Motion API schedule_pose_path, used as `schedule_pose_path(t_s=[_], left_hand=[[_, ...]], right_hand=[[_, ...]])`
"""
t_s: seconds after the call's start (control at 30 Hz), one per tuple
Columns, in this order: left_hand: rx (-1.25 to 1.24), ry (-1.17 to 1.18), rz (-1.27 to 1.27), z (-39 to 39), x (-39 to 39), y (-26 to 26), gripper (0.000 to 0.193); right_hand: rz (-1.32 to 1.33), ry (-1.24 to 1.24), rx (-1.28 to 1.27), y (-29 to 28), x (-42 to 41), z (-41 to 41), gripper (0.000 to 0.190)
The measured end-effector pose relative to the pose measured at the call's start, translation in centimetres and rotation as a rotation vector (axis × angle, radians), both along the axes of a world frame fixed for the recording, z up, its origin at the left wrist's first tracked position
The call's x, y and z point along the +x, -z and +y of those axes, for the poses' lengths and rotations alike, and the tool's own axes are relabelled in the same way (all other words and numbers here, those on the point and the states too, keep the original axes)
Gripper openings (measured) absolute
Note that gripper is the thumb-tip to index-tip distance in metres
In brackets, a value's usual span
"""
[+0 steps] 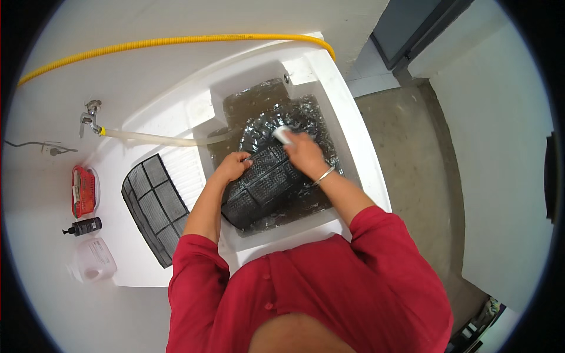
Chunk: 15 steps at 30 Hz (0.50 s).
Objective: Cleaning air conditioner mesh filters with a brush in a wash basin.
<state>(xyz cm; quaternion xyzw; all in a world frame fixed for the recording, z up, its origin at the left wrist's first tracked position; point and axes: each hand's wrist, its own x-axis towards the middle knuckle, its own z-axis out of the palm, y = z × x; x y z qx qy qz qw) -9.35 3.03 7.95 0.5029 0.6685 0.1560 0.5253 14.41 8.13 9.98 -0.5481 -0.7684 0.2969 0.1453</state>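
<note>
My left hand point(234, 167) grips the upper left edge of a black mesh filter screen point(260, 183), its thumb on the frame. The screen stands tilted in the basin of a white laundry sink point(348, 119), partly under murky water point(251, 98). In my right hand point(305, 154) is a small white object point(282, 134), blurred, perhaps a scrubbing brush; it is at the screen's upper edge. The water around that hand is rippled and splashing. A second mesh filter screen point(155, 200) lies left of my left forearm, on the sink's side ledge.
From a wall tap point(91, 117), a clear hose point(154, 139) runs into the basin. A yellow corrugated hose point(176, 42) crosses behind the sink. Along the left edge stand a red basket point(84, 190), a dark pump bottle point(86, 227) and a pinkish jug point(95, 259).
</note>
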Motion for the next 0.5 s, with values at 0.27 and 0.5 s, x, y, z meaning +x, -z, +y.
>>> schedule_pose_path(t_s=[0.27, 0.5], left_hand=[[-0.049, -0.100, -0.199, -1.7, -0.5, -0.8, 0.016], [-0.030, -0.043, -0.066, -2.0, -0.9, -1.1, 0.019]], right_hand=[[-0.214, -0.030, -0.036, 2.3, 1.8, 1.5, 0.038], [0.010, 0.028, 0.129, -2.2, 1.4, 0.6, 0.040]])
